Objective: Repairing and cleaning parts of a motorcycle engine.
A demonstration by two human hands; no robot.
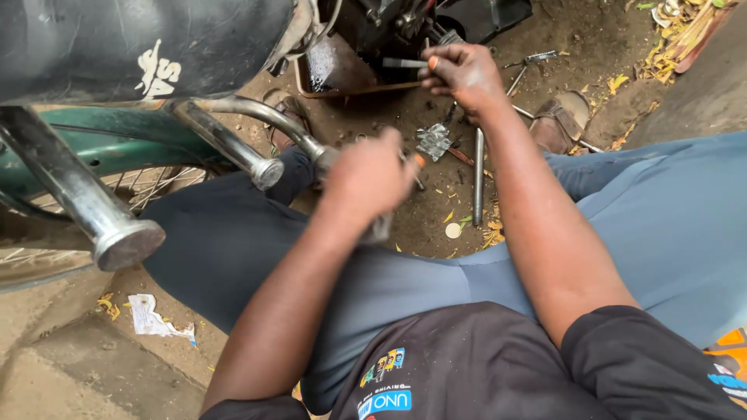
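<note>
My right hand (464,74) reaches forward to the dark engine area of a motorcycle (389,31) and pinches a thin metal rod (405,63) that points left. Closer to me, my left hand (372,175) is closed around a metal tool (380,227) with an orange-tipped end near the fingers; most of the tool is hidden by the hand. I sit on the dirt ground with my legs in grey-blue trousers spread to either side.
A chrome exhaust pipe (85,204) and chrome foot bar (233,148) jut out at left under the black seat (132,39). A long steel rod (478,179), crumpled foil (433,141) and small tools lie on the dirt. My sandalled foot (562,120) rests at right.
</note>
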